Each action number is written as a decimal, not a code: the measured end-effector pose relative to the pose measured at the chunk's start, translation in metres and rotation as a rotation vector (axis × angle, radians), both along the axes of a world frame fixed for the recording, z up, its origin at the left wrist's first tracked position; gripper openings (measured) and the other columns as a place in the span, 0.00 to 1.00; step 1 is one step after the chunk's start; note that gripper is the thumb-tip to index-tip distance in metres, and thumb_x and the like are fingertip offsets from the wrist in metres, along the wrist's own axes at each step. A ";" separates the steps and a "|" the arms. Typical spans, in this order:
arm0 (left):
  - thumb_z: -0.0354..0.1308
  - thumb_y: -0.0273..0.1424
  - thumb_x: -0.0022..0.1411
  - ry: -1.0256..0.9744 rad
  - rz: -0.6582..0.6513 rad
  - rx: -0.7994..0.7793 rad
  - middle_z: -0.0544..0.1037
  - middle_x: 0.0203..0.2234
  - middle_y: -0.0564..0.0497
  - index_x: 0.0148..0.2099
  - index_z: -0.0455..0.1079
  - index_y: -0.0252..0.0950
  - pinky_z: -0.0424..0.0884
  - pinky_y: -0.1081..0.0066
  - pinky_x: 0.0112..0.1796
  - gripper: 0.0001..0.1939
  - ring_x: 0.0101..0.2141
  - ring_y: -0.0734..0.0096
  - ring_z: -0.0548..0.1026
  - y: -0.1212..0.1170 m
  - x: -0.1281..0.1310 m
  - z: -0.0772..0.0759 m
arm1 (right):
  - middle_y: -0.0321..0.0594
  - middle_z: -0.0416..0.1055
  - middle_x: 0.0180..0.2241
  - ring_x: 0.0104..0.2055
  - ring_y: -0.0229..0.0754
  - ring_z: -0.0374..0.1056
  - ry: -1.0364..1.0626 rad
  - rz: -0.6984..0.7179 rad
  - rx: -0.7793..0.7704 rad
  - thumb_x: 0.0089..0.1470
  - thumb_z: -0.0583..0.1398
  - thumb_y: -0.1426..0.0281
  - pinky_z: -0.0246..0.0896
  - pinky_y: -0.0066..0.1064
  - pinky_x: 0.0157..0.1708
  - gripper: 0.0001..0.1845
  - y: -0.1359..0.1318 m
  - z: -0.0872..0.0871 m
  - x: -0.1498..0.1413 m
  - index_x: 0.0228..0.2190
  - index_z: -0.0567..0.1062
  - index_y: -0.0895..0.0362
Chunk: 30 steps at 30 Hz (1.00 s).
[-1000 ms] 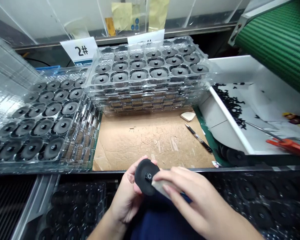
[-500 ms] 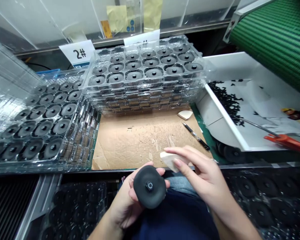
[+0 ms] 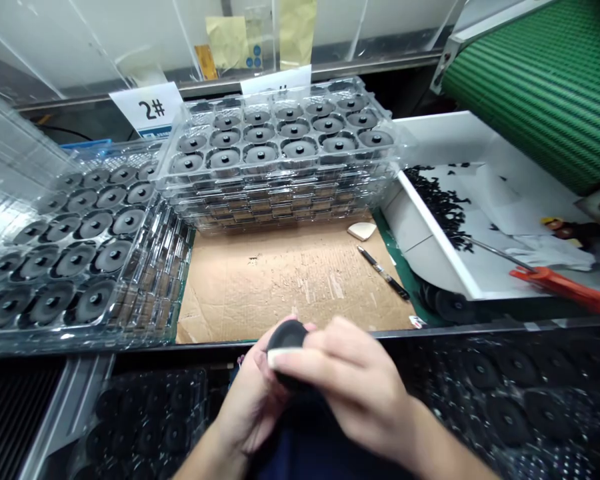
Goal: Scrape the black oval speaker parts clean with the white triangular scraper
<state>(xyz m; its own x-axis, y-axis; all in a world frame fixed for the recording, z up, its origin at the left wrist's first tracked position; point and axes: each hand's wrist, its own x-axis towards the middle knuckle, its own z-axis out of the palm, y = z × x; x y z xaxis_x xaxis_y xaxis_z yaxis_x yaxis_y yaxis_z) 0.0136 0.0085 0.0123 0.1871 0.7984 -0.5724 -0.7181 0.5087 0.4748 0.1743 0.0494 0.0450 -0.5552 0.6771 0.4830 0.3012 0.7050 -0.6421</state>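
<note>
My left hand (image 3: pixel 250 397) holds a black round part (image 3: pixel 286 333), whose face is partly covered by the other hand. Fingers of my right hand (image 3: pixel 360 373), slightly blurred, pinch a white wedge-shaped pad (image 3: pixel 275 359) against the part's near side. Most of that pad is hidden by the fingers, and the part's central stub cannot be seen. A similar white wedge (image 3: pixel 362 231) lies on the cardboard sheet (image 3: pixel 240 280) beyond my hands, beside a black pen (image 3: pixel 383 272).
Stacked clear trays (image 3: pixel 280 190) of black round parts stand behind the cardboard, with another stack (image 3: pixel 135 293) at left. At right are a white bin (image 3: pixel 437 260) with small black pieces, an orange-handled screwdriver (image 3: pixel 563 285) and a green conveyor belt (image 3: pixel 535 87). More trays sit below the bench edge.
My right hand has moved left and brought the white pad onto the black part. The part now shows more tilted and half covered. The view has shifted slightly.
</note>
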 end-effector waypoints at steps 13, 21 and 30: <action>0.68 0.40 0.41 0.029 0.065 0.054 0.76 0.48 0.44 0.49 0.71 0.40 0.72 0.72 0.38 0.30 0.42 0.60 0.76 0.001 -0.012 -0.016 | 0.39 0.74 0.34 0.33 0.38 0.68 -0.063 -0.323 -0.444 0.58 0.54 0.72 0.61 0.30 0.32 0.11 0.024 -0.047 0.001 0.40 0.75 0.56; 0.66 0.39 0.45 -0.012 0.079 0.032 0.75 0.49 0.46 0.51 0.70 0.43 0.71 0.67 0.45 0.28 0.46 0.59 0.74 0.001 -0.014 -0.017 | 0.39 0.75 0.29 0.28 0.39 0.71 -0.108 -0.314 -0.598 0.55 0.56 0.68 0.66 0.28 0.27 0.12 -0.003 -0.092 0.002 0.37 0.77 0.56; 0.69 0.38 0.41 0.012 0.100 0.066 0.77 0.46 0.47 0.48 0.72 0.42 0.71 0.71 0.42 0.28 0.43 0.61 0.76 0.005 -0.006 -0.017 | 0.41 0.73 0.42 0.38 0.41 0.69 0.074 -0.458 -0.430 0.58 0.55 0.69 0.65 0.29 0.32 0.14 0.005 -0.035 -0.010 0.45 0.72 0.55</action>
